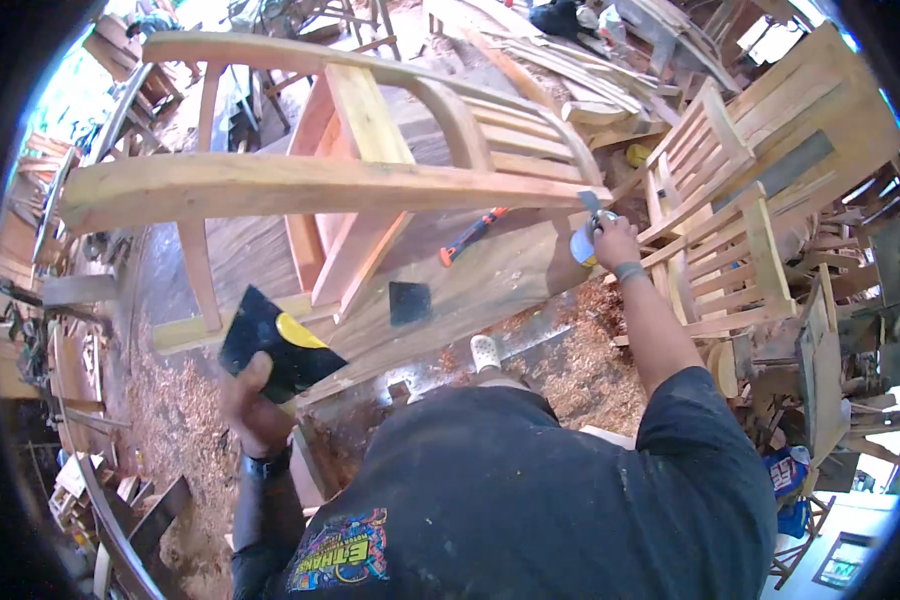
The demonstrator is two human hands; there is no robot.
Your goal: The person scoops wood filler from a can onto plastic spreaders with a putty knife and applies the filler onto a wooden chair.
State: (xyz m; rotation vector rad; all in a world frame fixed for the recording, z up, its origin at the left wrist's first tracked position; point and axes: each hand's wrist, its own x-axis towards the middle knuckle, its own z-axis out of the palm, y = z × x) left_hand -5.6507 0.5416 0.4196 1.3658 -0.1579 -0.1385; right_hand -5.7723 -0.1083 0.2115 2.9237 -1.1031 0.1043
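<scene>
My left hand (252,400) is closed on a dark flat panel (262,345), thumb on its face. A dab of yellow paste (298,332) lies on that panel. My right hand (615,243) grips a small scraper; its grey blade (589,201) is at the end of a long wooden rail (340,187). The rail belongs to a slatted wooden chair (530,135) lying on its side on the worktable (490,300). A round, pale blue and yellow thing (582,246) shows beside my right fingers; I cannot tell what it is.
An orange and blue hand tool (472,237) and a dark square sheet (409,302) lie on the worktable. More slatted chair frames (725,250) stand at the right. Wood shavings (595,385) cover the floor, and stacked planks (580,75) lie at the back.
</scene>
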